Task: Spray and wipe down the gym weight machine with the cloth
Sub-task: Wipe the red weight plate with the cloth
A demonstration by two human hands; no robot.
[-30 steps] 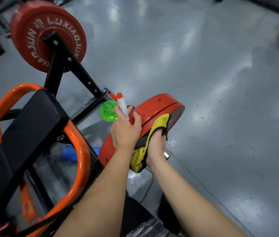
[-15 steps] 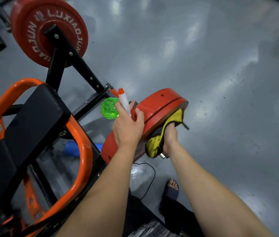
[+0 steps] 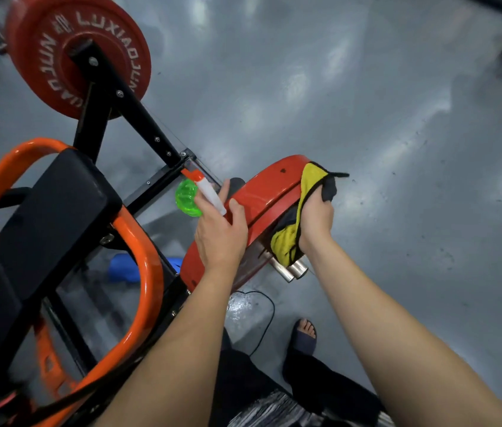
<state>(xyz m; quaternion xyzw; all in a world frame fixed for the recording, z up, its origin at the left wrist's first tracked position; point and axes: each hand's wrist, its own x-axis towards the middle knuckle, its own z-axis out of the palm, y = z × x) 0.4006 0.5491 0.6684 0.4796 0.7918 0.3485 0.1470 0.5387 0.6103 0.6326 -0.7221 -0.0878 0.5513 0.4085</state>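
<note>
A red weight plate (image 3: 262,192) sits on the machine's steel sleeve (image 3: 294,269) at the centre, seen nearly edge-on. My right hand (image 3: 316,220) grips a yellow and black cloth (image 3: 308,183) against the plate's outer face and far rim. My left hand (image 3: 220,229) rests on the plate's near rim and holds a green spray bottle (image 3: 188,197) with a white and orange nozzle between its fingers. The machine's black frame (image 3: 138,118) runs up to a second red plate (image 3: 77,53) at the top left.
A black padded seat (image 3: 43,217) and an orange tube frame (image 3: 148,272) fill the left. A blue object (image 3: 123,268) lies on the floor under the frame. A thin black cable (image 3: 268,312) and my sandalled foot (image 3: 303,335) are below the plate. Grey glossy floor spreads right.
My right hand slid the cloth from the plate's lower face up to its far rim. My left hand stayed on the near rim with the bottle.
</note>
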